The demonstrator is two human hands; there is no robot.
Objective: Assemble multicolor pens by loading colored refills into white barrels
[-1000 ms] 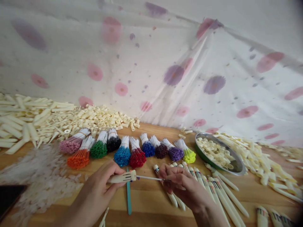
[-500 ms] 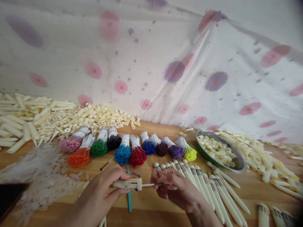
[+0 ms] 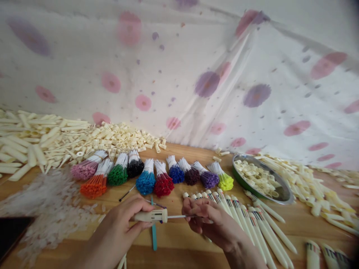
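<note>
My left hand (image 3: 123, 220) is closed around a cream multicolour pen barrel (image 3: 154, 215), its slotted end pointing right. A thin white refill (image 3: 176, 216) runs from that end to my right hand (image 3: 209, 218). The right fingertips pinch around a small dark spring (image 3: 192, 216) on the refill; its far tip is hidden by the fingers. Beneath the left fingers a teal stick (image 3: 154, 237) lies on the table, and a loose purple-tipped refill (image 3: 158, 205) is partly hidden there. Beside my right hand, several cream pens (image 3: 241, 216) with coloured sliders lie in a row.
Bundles of coloured refills (image 3: 146, 179) stretch across the wooden table (image 3: 174, 257). Cream parts (image 3: 120, 138) and clear plastic bits (image 3: 53, 209) are heaped at left. A metal bowl (image 3: 287, 198) holds slotted rings. Cream parts (image 3: 314, 186) cover the right. A dark flat object (image 3: 12, 235) sits lower left.
My right hand has shifted slightly right, and the spring shows more clearly at its fingertips. The pen barrel has rolled a little in my left hand, with dark slots now showing.
</note>
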